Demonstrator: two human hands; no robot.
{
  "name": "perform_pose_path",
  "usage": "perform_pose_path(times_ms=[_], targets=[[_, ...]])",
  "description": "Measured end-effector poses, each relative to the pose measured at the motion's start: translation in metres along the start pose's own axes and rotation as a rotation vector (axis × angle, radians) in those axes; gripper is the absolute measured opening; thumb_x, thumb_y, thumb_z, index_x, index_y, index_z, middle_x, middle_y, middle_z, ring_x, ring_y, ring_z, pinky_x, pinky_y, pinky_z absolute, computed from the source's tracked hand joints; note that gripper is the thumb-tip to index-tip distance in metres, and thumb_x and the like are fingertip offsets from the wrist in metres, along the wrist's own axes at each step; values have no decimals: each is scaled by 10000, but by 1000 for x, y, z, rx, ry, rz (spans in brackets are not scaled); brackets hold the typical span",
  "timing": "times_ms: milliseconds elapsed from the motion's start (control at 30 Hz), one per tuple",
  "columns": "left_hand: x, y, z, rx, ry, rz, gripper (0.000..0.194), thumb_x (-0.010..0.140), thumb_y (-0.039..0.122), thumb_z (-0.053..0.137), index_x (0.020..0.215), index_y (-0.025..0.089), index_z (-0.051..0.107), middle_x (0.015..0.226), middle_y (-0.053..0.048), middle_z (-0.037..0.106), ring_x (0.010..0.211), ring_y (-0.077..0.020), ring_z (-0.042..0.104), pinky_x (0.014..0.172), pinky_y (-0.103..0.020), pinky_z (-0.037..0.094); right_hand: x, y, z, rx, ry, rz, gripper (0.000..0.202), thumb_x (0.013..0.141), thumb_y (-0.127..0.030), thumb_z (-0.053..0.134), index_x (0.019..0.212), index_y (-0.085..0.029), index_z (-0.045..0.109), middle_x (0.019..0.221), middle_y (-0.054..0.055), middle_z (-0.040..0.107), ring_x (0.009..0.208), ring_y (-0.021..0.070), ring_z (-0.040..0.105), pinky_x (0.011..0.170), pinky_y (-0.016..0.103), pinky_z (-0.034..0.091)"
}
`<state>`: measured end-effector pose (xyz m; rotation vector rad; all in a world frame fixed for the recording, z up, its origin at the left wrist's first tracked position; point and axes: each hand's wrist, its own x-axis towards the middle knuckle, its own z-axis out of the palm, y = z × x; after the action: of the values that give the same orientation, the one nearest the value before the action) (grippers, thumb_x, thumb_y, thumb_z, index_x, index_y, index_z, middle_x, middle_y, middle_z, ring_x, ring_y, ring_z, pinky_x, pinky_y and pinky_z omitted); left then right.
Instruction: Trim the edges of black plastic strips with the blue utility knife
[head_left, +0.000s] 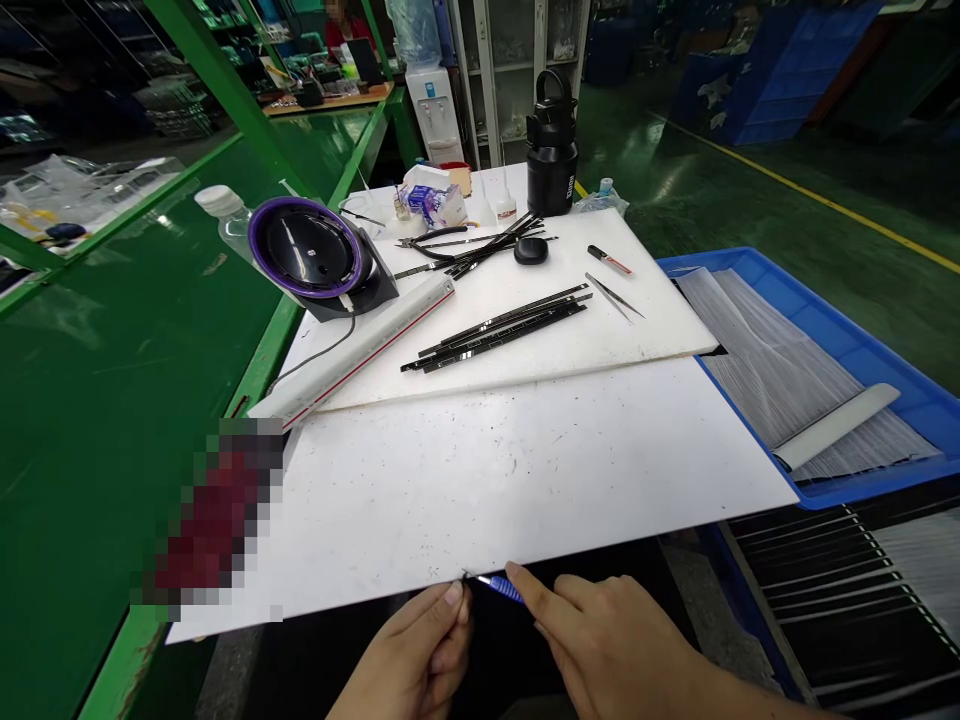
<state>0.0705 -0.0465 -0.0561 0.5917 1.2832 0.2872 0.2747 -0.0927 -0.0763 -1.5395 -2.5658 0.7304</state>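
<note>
The left hand point(420, 640) pinches a small dark piece point(466, 576) at the near edge of the white desk point(450, 480), while the right hand point(600, 625) grips a blue-handled tool point(504, 589), whose tip, if pushed too hard, could slip into the adjacent fingertips.

Person works at 6 o'clock, by the near edge of the white table point(525, 450). Left hand point(420, 645) pinches a small dark piece point(466, 577); right hand point(607, 630) holds a blue-handled tool point(502, 588), tip near it. Black strips point(499, 332) lie mid-view. Purple-rimmed device point(306, 248) at 10, black flask point(553, 170) at 1, tweezers point(611, 293) at 2, blue tray point(911, 400) at 3.
</note>
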Motion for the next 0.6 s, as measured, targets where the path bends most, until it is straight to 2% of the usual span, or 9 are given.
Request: perform_pose_path(times_ms=[133, 400, 600], targets=[[-1, -1, 0, 0, -7, -22, 551, 669, 701, 654, 626, 201, 425, 521, 87, 303, 420, -32, 137, 402, -213, 37, -1, -2, 0, 96, 20, 10, 534, 949, -187, 371, 1477, -184, 292, 838, 32, 664, 605, 187, 601, 451, 313, 238], [3, -1, 0, -13, -14, -40, 570, 630, 719, 675, 629, 198, 443, 508, 94, 301, 411, -28, 133, 394, -206, 37, -1, -4, 0, 3, 18, -1, 574, 915, -170, 414, 1475, -162, 287, 798, 32, 647, 560, 183, 576, 430, 307, 201], [-1, 0, 4, -12, 21, 17, 531, 686, 683, 657, 641, 198, 444, 514, 95, 293, 423, -32, 124, 403, -205, 35, 0, -5, -2, -83, 3, -10, 595, 897, -168, 430, 1473, -129, 287, 764, 38, 629, 510, 176, 547, 413, 304, 158]])
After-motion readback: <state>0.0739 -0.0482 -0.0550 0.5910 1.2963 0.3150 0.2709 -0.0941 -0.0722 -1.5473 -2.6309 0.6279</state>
